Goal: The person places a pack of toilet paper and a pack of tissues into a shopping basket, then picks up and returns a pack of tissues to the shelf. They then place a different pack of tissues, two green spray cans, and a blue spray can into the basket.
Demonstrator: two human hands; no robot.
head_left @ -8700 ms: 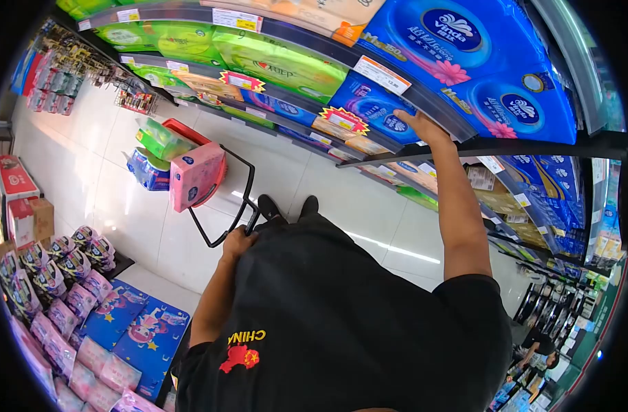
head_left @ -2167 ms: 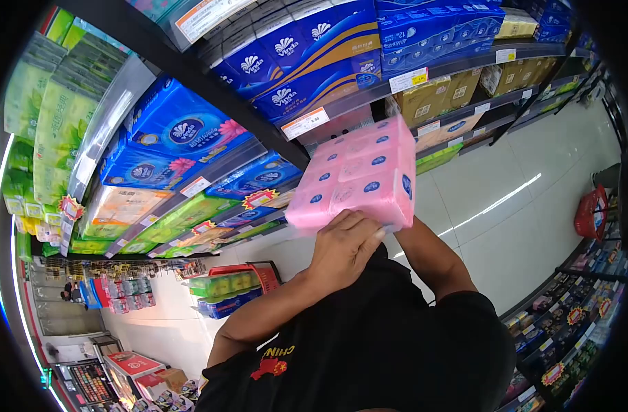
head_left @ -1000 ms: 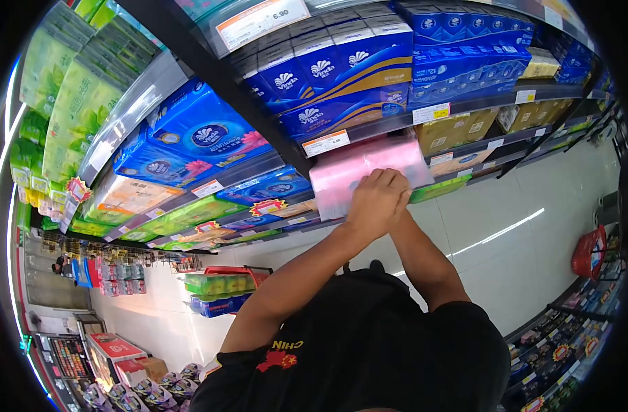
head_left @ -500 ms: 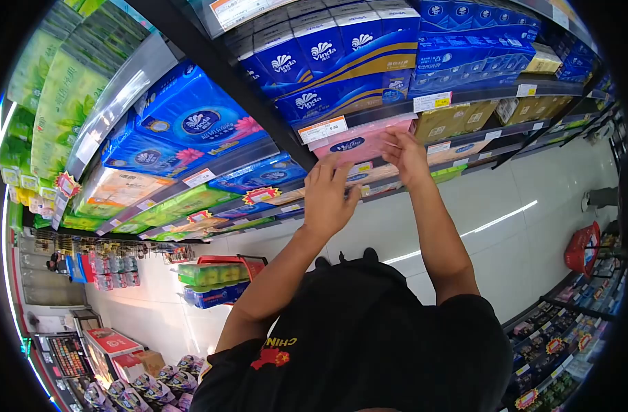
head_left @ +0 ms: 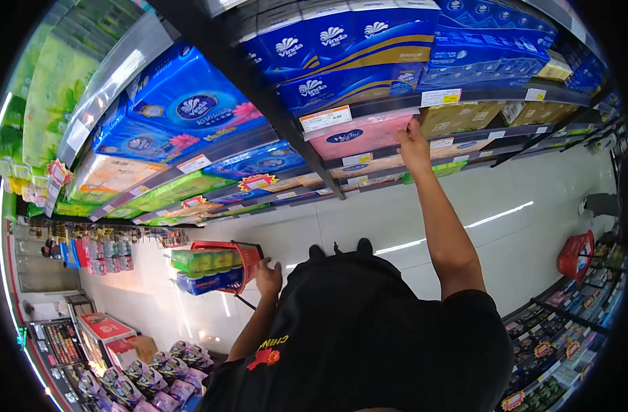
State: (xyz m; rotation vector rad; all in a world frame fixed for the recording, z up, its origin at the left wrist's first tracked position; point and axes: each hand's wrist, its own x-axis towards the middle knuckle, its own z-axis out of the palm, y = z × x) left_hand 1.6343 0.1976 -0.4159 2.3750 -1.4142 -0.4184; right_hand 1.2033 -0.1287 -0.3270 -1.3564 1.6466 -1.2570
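My right hand (head_left: pixel 414 147) is at the right end of a pink tissue pack (head_left: pixel 375 132), its fingers curled against the pack's corner. The pack lies on a shelf under blue Vinda tissue packs (head_left: pixel 341 82), with a blue oval label on its front. Low at my left side, my left hand (head_left: pixel 268 277) hangs with its fingers apart and nothing in it. Beside it in this view is a red shopping basket (head_left: pixel 249 259), which has a green pack (head_left: pixel 205 259) and a blue pack (head_left: pixel 211 281) in it.
A dark shelf post (head_left: pixel 272 103) stands left of the pink pack. Brown packs (head_left: pixel 458 118) adjoin it on the right. Large blue tissue packs (head_left: pixel 183 113) fill the left shelf. Another red basket (head_left: pixel 575 255) is on the floor at far right, near a person's leg (head_left: pixel 601 204).
My left hand has dropped from the pink pack down to my left side, near the basket. My right hand stays at the pack's right end, and more of the pack's front now shows.
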